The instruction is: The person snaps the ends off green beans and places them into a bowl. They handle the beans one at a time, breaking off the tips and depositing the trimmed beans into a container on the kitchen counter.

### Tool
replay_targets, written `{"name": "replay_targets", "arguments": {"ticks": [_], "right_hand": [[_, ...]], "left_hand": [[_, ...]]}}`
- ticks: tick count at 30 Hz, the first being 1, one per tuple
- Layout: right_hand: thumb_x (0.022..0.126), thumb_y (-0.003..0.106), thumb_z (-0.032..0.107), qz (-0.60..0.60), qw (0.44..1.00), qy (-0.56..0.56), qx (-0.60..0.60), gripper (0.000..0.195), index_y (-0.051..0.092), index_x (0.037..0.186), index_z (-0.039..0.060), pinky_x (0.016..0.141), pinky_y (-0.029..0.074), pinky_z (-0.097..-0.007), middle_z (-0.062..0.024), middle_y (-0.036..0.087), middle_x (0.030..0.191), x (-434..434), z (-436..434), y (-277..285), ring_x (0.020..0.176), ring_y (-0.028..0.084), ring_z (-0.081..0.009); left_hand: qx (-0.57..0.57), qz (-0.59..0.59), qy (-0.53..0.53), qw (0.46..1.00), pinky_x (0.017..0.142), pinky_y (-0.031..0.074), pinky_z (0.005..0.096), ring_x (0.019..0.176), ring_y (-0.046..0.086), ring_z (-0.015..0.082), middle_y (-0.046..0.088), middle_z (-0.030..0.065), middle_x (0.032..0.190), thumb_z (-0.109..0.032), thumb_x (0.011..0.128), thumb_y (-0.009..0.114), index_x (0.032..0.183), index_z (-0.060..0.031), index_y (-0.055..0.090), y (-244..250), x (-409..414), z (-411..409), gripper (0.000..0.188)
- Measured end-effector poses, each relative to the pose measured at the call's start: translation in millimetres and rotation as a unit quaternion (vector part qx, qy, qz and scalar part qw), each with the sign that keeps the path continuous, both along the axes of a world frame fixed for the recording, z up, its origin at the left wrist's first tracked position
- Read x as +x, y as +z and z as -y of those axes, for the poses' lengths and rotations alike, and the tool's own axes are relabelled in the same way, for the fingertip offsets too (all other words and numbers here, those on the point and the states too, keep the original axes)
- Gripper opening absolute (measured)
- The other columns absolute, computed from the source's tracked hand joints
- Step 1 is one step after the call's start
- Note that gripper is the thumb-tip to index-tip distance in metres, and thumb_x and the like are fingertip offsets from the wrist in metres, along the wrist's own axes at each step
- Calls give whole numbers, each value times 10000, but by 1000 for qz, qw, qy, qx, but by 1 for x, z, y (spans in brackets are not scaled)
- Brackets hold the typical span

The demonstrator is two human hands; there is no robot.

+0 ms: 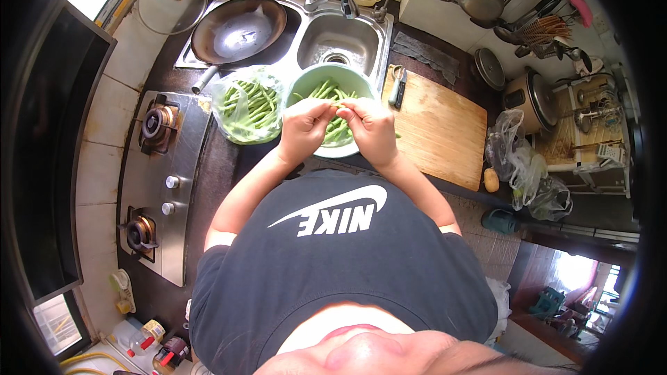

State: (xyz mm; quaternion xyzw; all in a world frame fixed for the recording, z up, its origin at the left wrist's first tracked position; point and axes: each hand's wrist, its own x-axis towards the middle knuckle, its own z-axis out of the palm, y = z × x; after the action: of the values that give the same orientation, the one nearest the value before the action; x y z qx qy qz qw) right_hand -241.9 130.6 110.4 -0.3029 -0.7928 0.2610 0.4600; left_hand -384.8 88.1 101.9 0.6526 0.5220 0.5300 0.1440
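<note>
Both of my hands meet over a pale green basin (298,83) that holds green beans (325,88). Thumb and fingertips of my left hand (308,126) pinch one end of a green bean (338,105). My right hand (373,127) grips the same bean close by, and the fingers cover most of it. A thin green tip shows beyond my right hand. Left of the basin, an open clear plastic bag (250,109) full of green beans rests on the counter.
A wooden cutting board (443,130) lies on the right with a peeler (394,88) and a knife (402,91) on it. Behind the basin is a steel sink (344,36); a wok (237,31) sits beside it. A gas stove (169,156) stands left, a potato (491,180) right.
</note>
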Motion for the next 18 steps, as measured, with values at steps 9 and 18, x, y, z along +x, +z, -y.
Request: {"name": "replay_targets", "arguments": {"ticks": [9,18], "right_hand": [[849,549,135,-322,880,-14,-350,205,580,878,-65,587,469,-237,-74,606,709,-13,-10,-27,612,575,-130],[848,532,142,-561,703,-94,-427,143,545,860,0,590,511,-270,-81,592,726,28,-88,-41,636,594,-168]], "left_hand": [[41,-93,-75,992,501,422,308,553,539,267,537,111,615,-19,733,589,746,-14,587,-20,-2,11,15],[26,-98,-64,993,470,431,299,521,543,250,544,109,615,9,716,589,762,-7,579,-48,-45,61,50]]}}
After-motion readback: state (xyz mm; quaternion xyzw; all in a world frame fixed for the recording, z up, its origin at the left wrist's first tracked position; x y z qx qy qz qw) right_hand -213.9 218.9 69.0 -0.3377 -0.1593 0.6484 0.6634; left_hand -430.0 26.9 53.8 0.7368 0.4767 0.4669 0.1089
